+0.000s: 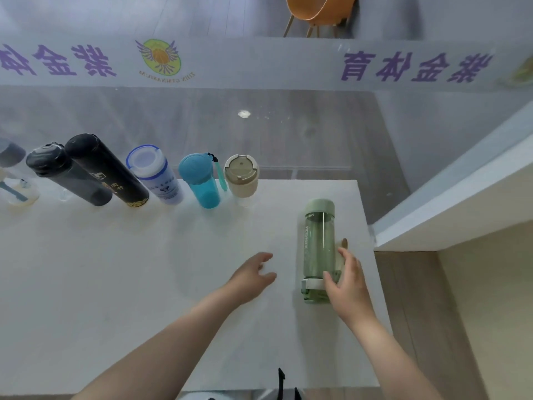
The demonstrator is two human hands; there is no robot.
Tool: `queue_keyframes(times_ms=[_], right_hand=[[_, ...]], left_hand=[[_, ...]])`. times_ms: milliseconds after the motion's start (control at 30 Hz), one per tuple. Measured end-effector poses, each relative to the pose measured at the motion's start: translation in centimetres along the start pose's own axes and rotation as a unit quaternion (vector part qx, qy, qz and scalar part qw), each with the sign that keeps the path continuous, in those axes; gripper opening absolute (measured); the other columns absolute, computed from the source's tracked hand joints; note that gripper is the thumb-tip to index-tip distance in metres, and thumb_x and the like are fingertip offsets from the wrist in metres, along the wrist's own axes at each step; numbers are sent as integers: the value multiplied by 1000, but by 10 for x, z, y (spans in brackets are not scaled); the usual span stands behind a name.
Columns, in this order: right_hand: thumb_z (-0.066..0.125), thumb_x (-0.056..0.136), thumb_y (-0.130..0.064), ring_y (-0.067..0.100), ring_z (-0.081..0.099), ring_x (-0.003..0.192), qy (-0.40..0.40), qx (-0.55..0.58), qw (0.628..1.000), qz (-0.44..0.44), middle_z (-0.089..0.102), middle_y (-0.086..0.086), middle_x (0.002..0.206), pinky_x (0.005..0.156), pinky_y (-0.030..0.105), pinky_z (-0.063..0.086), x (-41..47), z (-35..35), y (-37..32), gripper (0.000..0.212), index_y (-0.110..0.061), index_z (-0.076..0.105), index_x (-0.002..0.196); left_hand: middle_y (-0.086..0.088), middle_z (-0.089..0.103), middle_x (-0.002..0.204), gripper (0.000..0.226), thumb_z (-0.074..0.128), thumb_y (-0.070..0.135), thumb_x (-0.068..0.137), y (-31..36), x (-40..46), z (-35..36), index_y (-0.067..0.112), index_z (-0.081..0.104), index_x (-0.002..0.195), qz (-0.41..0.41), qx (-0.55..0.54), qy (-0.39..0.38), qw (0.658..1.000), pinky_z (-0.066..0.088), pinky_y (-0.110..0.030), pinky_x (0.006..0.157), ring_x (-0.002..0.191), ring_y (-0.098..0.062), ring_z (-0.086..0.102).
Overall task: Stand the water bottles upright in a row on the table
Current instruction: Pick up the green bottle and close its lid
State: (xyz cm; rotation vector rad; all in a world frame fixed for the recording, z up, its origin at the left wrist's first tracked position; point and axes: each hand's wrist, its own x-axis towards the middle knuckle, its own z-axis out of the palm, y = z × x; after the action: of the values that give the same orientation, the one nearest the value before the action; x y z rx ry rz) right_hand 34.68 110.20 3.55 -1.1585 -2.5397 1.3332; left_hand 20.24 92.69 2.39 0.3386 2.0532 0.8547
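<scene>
A pale green see-through bottle (318, 243) lies on its side near the right edge of the white table (144, 269), its cap toward me. My right hand (347, 281) wraps around its lower end by the cap. My left hand (252, 277) hovers open over the table, a little left of the bottle and apart from it. Along the table's far edge several bottles stand upright in a row: a beige one (241, 176), a blue one (202, 180), a white one with a blue rim (154, 173), a tall black one (106, 168) and a dark grey one (65, 174).
More bottles, partly cut off, stand at the far left (13, 174). A glass wall with purple lettering rises behind the table. A white ledge (461, 197) runs at the right past the table's edge. An orange chair (320, 10) stands beyond the glass.
</scene>
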Motion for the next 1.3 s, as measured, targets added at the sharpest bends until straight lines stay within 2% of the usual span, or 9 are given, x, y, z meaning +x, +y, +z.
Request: queue_keyframes(times_ms=[133,267,433,633,833,933,1033,1167,1300], right_hand=[[63,89,-30,12,40,125,-43,71,994,71,33,-1,144,106,35,38,-19,4,16,66,-27,25,143],[68,85,-38,20,49,124,-81,88,988,98,33,-3,143,104,43,43,-29,10,27,76,-31,20,144],[65,89,-27,16,52,118,-78,148,980,112,44,-3,135,93,25,41,-36,19,29,72,-31,21,145],[66,89,-28,12,56,109,-49,151,982,103,50,-3,129,78,12,43,-39,24,21,71,-28,24,146],[68,79,-53,13,57,111,-29,151,985,76,48,1,129,98,36,49,-43,10,8,77,-35,30,143],[73,72,-57,12,53,114,-31,121,990,62,41,-2,130,99,33,47,-47,3,-7,90,-34,27,146],[77,70,-52,12,48,108,5,59,997,41,35,-2,125,94,26,42,-52,1,-22,94,-30,26,146],[73,74,-51,20,51,110,49,9,999,2,38,1,122,92,34,49,-54,-6,-39,86,-29,28,144],[66,79,-41,18,50,108,71,-18,997,-38,41,-1,124,86,32,48,-49,-23,-58,69,-29,32,138]], left_hand=[[10,50,140,51,57,30,92,15,-5,26,28,41,140,6,-42,-53,998,43,-25,95,122,-9,51],[4,49,140,61,61,31,89,24,-8,48,27,34,144,-9,-62,-90,994,45,-28,99,120,-11,54],[5,54,137,68,59,28,90,28,-15,64,34,23,148,-2,-76,-128,989,45,-29,102,114,-8,60],[8,61,126,61,58,29,91,28,-20,61,38,30,145,24,-69,-91,993,47,-29,99,108,-6,63],[11,65,114,48,54,29,94,33,-33,43,37,43,139,79,-56,-46,994,47,-27,93,101,-8,63],[12,65,112,41,53,27,94,32,-43,38,37,50,134,101,-42,-38,993,48,-25,89,99,-9,63],[11,65,109,38,54,24,94,31,-50,35,35,54,130,109,-68,-38,991,51,-31,92,98,-10,63],[8,65,109,39,52,18,90,36,-58,26,36,60,123,126,-125,-36,984,48,-30,96,103,-12,62],[10,55,123,44,52,8,91,41,-64,16,32,59,128,195,-74,-16,978,43,-26,103,116,-2,52]])
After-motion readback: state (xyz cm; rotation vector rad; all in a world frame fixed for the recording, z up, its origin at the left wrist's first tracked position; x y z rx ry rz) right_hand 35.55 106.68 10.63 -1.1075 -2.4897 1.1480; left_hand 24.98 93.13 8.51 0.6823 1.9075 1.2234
